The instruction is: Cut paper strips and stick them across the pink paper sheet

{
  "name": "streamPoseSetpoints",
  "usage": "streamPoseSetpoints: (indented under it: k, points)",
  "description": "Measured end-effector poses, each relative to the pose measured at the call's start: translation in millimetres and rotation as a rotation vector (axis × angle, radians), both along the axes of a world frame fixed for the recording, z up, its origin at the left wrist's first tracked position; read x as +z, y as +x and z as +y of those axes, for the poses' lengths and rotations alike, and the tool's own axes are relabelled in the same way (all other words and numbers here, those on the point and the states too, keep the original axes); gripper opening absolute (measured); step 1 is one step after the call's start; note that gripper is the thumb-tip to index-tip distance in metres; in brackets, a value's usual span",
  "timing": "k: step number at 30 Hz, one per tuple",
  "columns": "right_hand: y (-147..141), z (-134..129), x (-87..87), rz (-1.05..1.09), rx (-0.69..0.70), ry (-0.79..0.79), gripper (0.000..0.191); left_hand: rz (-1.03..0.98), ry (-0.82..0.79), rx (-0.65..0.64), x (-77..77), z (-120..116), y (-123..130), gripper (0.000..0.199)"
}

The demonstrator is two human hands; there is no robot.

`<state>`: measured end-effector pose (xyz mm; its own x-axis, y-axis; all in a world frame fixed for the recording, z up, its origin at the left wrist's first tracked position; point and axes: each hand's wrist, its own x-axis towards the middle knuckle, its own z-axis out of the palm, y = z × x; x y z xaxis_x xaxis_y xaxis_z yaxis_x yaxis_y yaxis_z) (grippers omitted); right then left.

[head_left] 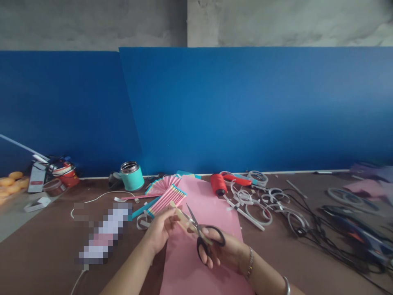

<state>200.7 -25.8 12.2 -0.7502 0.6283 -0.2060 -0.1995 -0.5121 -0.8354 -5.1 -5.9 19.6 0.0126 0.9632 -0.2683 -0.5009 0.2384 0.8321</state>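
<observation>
My right hand (227, 250) is closed around a pair of scissors (199, 228) with black handles, fingers in the loops. The blades are parted and point up and to the left. My left hand (160, 228) pinches a narrow pale yellow strip (183, 220). The strip slants down to the right, close by the blades; I cannot tell whether they touch it. Both hands are above a long pink sheet (208, 205) on the table. Just beyond my left hand lie a pleated pink piece with blue edges (168, 200) and a spread pink fan (163, 185).
A red thread spool (217, 183) stands on the sheet's far right edge. Tangled white strips (245, 196) and black cables (319, 233) cover the right side. At the left are a turquoise flask (132, 180), a pixelated object (106, 235) and a red bucket (68, 175). A blue panel (245, 110) rises behind.
</observation>
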Motion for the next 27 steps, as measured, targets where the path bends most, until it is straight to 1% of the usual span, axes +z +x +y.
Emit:
streamPoseSetpoints:
  k: [2, 3, 7, 8, 10, 12, 15, 17, 19, 21, 22, 24, 26, 27]
  points:
    - [-0.3, -0.6, 0.9, 0.001, 0.007, 0.010, 0.044, -0.060, 0.014, -0.037, 1.2, -1.4, 1.5, 0.020]
    - [0.1, -0.2, 1.1, -0.001, 0.009, 0.025, 0.045, -0.086, 0.030, -0.027, 1.3, -1.1, 1.5, 0.020]
    - [5.4, 4.7, 4.5, -0.050, 0.002, 0.058, 0.049, -0.103, 0.123, 0.209, -2.2, 6.7, -3.5, 0.023]
    - [6.9, 6.1, 6.2, -0.065, -0.010, 0.053, 0.051, -0.071, 0.142, 0.252, -3.6, 9.0, -5.4, 0.023]
    - [8.7, 8.1, 10.2, -0.091, -0.075, 0.063, 0.058, 0.072, 0.168, 0.287, -6.1, 11.9, -8.3, 0.024]
    - [7.9, 8.7, 13.5, -0.114, -0.222, 0.141, 0.059, 0.235, 0.172, 0.280, -7.3, 11.9, -9.2, 0.024]
    - [3.2, 8.4, 14.7, -0.192, -0.504, 0.301, 0.054, 0.419, 0.173, 0.217, -5.3, 7.9, -7.6, 0.023]
    - [-0.1, 8.7, 12.9, -0.277, -0.611, 0.346, 0.047, 0.588, 0.230, 0.209, -2.2, 4.6, -5.9, 0.024]
    - [-2.4, 9.6, 9.8, -0.349, -0.644, 0.362, 0.039, 0.732, 0.316, 0.248, 1.7, 1.6, -3.9, 0.025]
    - [-4.1, 10.3, 6.5, -0.373, -0.635, 0.402, 0.036, 0.757, 0.351, 0.261, 5.5, -1.6, -1.2, 0.025]
    - [-5.0, 10.2, 5.0, -0.373, -0.627, 0.427, 0.036, 0.732, 0.334, 0.232, 7.4, -3.3, 0.6, 0.026]
    - [-7.2, 8.7, 3.5, -0.370, -0.598, 0.469, 0.037, 0.631, 0.254, 0.134, 10.8, -6.8, 4.8, 0.027]
    - [-10.1, 5.9, 4.2, -0.373, -0.565, 0.485, 0.039, 0.510, 0.168, 0.051, 13.5, -9.7, 8.8, 0.028]
    - [-11.7, 4.2, 5.4, -0.378, -0.554, 0.484, 0.039, 0.457, 0.141, 0.030, 14.5, -10.7, 10.5, 0.028]
